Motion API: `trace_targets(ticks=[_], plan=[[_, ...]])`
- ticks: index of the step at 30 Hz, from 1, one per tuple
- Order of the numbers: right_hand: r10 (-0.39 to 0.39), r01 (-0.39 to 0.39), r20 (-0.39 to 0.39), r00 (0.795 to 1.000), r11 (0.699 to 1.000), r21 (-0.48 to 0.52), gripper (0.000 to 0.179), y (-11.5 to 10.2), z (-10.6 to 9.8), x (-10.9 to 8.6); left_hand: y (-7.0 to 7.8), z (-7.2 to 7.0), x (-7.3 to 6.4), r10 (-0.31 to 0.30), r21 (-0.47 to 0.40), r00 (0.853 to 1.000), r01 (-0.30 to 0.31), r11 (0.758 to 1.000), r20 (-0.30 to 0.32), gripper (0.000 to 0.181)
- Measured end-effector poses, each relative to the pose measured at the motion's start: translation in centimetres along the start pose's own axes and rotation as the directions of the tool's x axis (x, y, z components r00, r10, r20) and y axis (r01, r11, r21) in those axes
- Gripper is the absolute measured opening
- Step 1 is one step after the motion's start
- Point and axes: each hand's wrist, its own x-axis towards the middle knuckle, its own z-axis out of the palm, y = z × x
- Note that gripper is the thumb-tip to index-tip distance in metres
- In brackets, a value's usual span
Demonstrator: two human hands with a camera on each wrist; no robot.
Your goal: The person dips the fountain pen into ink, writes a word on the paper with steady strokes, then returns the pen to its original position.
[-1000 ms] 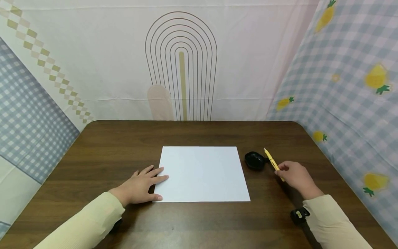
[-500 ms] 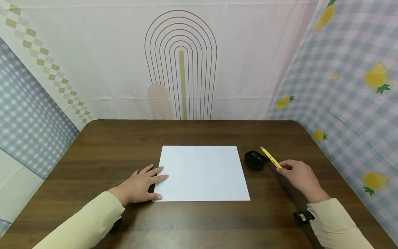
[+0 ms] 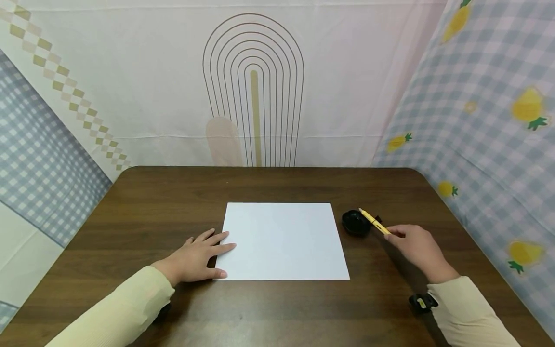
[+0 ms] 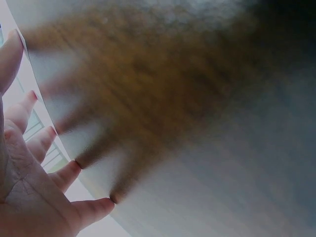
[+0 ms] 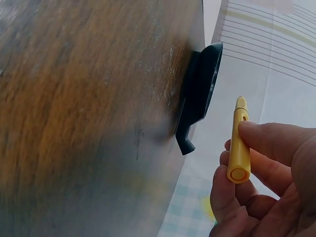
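My left hand (image 3: 195, 258) rests on the left edge of a blank white sheet of paper (image 3: 282, 241), fingers spread; in the left wrist view its fingertips (image 4: 111, 200) touch the surface. On the right, my right hand (image 3: 414, 246) pinches a slim yellow pen (image 3: 374, 221) near its rear end, its pale tip pointing away to the upper left. In the head view the pen overlaps the edge of a small black dish (image 3: 354, 224) with a short handle. The right wrist view has the pen (image 5: 240, 148) between thumb and curled fingers, visibly apart from the dish (image 5: 201, 89).
Everything lies on a dark brown wooden table (image 3: 277, 313) with rounded far corners. A white patterned cloth (image 3: 173, 86) hangs behind it, and blue checked cloth (image 3: 490, 159) lines the right side. The dish stands just right of the paper.
The right hand has turned the pen so that its tip has swung left, from beside the dish's handle to above the dish. The left hand and paper stay put.
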Motion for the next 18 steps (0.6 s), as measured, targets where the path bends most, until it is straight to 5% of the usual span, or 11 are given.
trace_targets(ticks=[18], plan=[[0.007, -0.008, 0.036, 0.999, 1.000, 0.008, 0.035, -0.04, 0.34, 0.41, -0.20, -0.01, 0.13, -0.013, -0.005, 1.000, 0.013, 1.000, 0.015, 0.070]])
